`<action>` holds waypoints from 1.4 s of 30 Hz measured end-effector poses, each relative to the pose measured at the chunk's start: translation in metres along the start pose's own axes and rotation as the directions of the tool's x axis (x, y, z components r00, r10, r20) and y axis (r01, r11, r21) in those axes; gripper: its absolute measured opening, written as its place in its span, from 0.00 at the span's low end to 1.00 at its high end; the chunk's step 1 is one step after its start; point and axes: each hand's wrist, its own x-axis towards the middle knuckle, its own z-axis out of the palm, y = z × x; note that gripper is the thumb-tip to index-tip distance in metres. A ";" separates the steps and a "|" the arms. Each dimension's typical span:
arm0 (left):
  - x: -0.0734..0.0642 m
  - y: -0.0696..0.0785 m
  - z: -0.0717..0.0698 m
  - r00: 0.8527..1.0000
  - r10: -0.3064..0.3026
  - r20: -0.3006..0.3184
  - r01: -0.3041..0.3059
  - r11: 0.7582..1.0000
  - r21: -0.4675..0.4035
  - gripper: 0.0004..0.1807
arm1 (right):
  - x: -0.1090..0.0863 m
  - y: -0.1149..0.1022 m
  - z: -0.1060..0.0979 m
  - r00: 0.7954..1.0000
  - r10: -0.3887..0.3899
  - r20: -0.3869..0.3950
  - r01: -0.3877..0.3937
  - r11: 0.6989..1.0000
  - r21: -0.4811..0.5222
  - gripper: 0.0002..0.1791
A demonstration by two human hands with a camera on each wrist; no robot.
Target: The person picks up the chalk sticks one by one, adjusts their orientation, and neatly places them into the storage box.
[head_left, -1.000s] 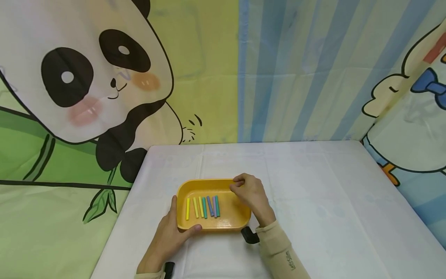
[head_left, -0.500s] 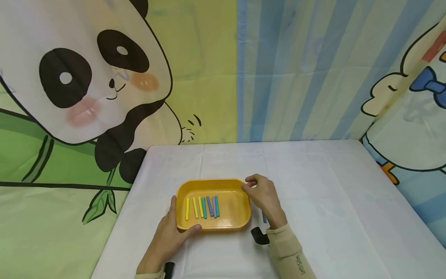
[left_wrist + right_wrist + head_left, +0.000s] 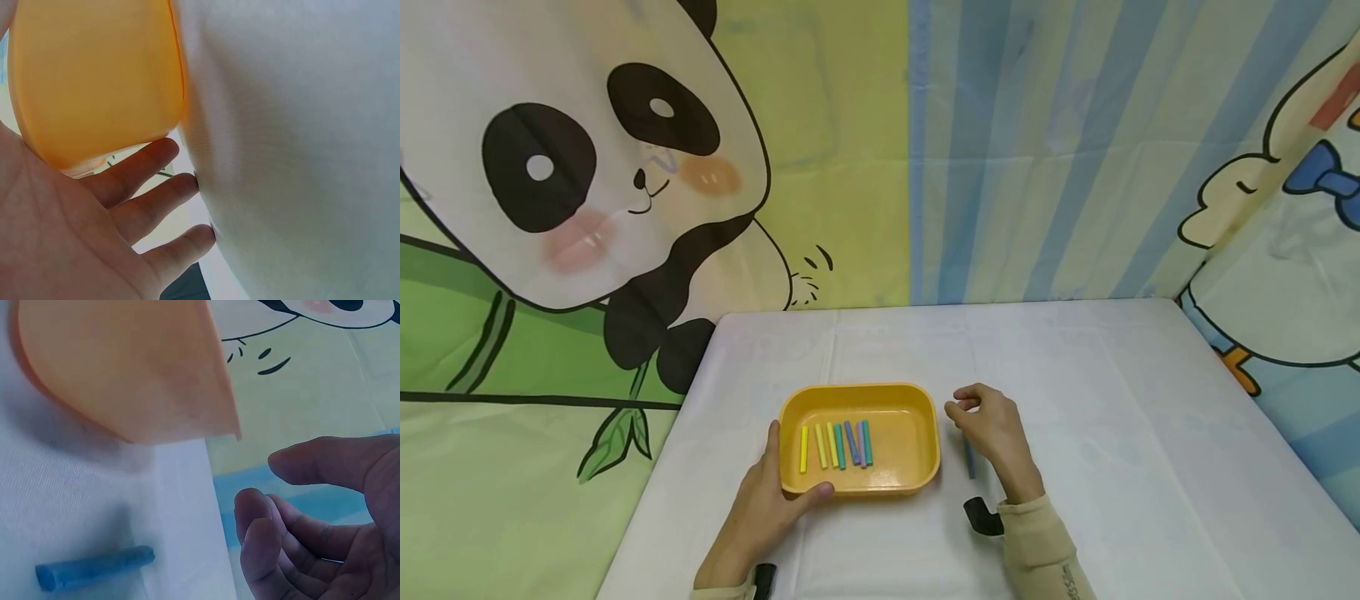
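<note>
Several chalk sticks lie side by side in the left half of a yellow plastic tray (image 3: 902,454): yellow ones (image 3: 804,450) at the left, then green (image 3: 840,447), blue (image 3: 852,443) and purple (image 3: 861,446), with another green at the right. My left hand (image 3: 760,496) rests against the tray's left end, thumb along the front rim; in the left wrist view its fingers (image 3: 169,209) stretch out below the tray's corner. To the tray's right, a blue chalk stick (image 3: 94,569) lies on the table. Over it hovers my right hand (image 3: 996,433), thumb and fingertips apart, holding nothing.
A white cloth covers the table (image 3: 1075,400), which meets a printed curtain with a panda (image 3: 625,167) behind. Black wrist camera mounts (image 3: 982,517) sit at both cuffs.
My right hand has moved right and slightly down, from over the tray's right rim to beside the tray. The blue stick on the table has come into view. Left hand and tray stay put.
</note>
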 end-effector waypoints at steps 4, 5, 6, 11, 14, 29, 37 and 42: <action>0.000 0.000 0.000 1.000 0.001 0.000 -0.001 1.000 -0.004 0.72 | -0.001 0.007 -0.003 1.000 0.007 -0.008 -0.007 1.000 -0.019 0.17; 0.000 0.000 0.000 1.000 0.001 0.000 -0.001 1.000 -0.005 0.72 | -0.001 0.009 -0.003 1.000 0.007 -0.009 -0.007 1.000 -0.026 0.17; 0.000 0.000 0.000 1.000 0.001 0.001 -0.001 1.000 -0.006 0.72 | -0.001 0.011 -0.003 1.000 0.007 -0.009 -0.008 0.999 -0.032 0.18; 0.000 0.000 -0.001 1.000 0.001 0.003 -0.001 1.000 -0.004 0.72 | -0.002 0.022 -0.003 1.000 0.021 0.001 -0.021 0.999 -0.051 0.19; 0.000 0.000 -0.001 1.000 -0.001 0.006 0.001 1.000 0.004 0.72 | -0.002 0.027 -0.003 0.999 0.034 0.008 -0.033 0.998 -0.060 0.19; 0.001 0.001 0.000 1.000 -0.026 0.016 0.026 1.000 -0.005 0.73 | -0.004 0.042 0.002 0.998 0.057 0.041 -0.054 0.995 -0.080 0.17; 0.001 0.001 0.001 1.000 -0.019 0.011 0.019 1.000 -0.006 0.72 | -0.005 0.046 0.006 0.998 0.052 0.047 -0.048 0.995 -0.089 0.17; 0.000 0.000 0.001 1.000 -0.019 0.007 0.019 1.000 0.003 0.72 | -0.005 0.045 0.009 0.998 0.050 0.044 -0.045 0.992 -0.115 0.16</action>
